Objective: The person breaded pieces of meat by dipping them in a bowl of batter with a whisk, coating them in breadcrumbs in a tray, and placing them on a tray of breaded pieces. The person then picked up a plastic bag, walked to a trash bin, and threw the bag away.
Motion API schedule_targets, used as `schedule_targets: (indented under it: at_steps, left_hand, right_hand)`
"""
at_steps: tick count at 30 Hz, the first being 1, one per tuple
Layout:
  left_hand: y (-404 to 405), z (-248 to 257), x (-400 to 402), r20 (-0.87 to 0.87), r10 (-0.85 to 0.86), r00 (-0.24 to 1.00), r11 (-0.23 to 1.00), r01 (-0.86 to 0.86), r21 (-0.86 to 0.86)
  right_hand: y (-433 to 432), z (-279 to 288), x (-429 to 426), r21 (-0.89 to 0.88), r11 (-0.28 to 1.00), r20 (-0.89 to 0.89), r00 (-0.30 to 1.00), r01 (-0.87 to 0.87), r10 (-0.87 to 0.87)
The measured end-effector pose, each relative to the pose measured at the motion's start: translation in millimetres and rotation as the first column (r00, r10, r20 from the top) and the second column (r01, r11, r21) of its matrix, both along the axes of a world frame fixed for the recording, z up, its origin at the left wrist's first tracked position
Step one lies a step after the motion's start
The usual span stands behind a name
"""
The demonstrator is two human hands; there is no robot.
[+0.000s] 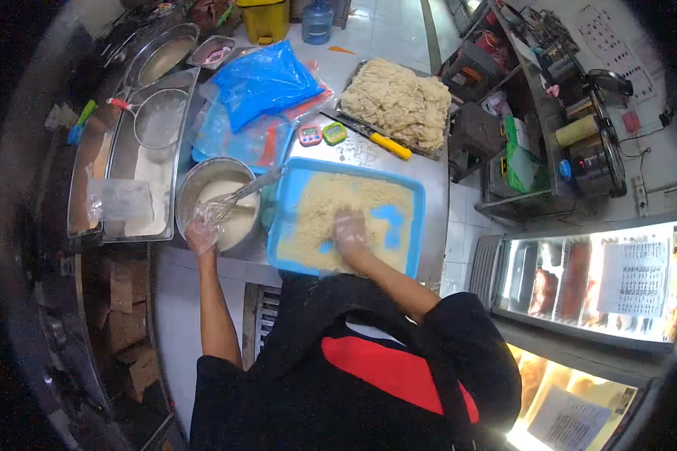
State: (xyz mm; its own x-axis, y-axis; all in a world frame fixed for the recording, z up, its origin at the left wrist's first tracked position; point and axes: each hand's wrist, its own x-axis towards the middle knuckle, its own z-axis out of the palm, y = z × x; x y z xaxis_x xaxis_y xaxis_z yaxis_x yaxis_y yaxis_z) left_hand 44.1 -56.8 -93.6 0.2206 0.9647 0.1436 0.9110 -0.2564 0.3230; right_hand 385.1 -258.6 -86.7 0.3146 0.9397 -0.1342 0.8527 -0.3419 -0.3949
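My left hand [201, 230], in a clear plastic glove, is at the left rim of a metal pot [183, 194] of pale batter. A wire whisk [240, 194] leans in that pot, its wires close to my fingers; whether I grip anything there is unclear. My right hand [350, 231], gloved too and blurred, rests in the pale crumbs [321, 208] of a blue plastic tray [421, 225]. Its fingertips are hard to make out. Behind the blue tray, a dark tray holds a heap of crumb-coated pieces [398, 104].
Left of the pot, a metal pan [175, 169] holds white powder and a strainer [161, 118]. Beyond the blue tray lie two small timers [310, 135], a yellow-handled knife [389, 145] and blue plastic bags [265, 84]. Lit display cases [587, 282] stand at the right.
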Motion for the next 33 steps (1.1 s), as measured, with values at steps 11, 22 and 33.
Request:
schedule_targets:
  at_steps: [11,22,33]
  left_hand:
    - [-7,33,31,0.325,0.061,0.944,0.996,-0.079,0.04]
    - [-4,-2,7,-0.01,-0.116,0.993,0.986,0.116,0.121]
    - [5,-36,-7,0.134,0.017,0.991,0.982,-0.041,0.184]
  right_hand:
    - [-3,-4,105,0.102,0.984,0.046,0.987,0.146,-0.152]
    - [0,-21,96,0.096,0.992,-0.034,0.996,-0.081,0.085]
    - [15,19,166,-0.008,0.86,-0.888,0.392,0.51,-0.241]
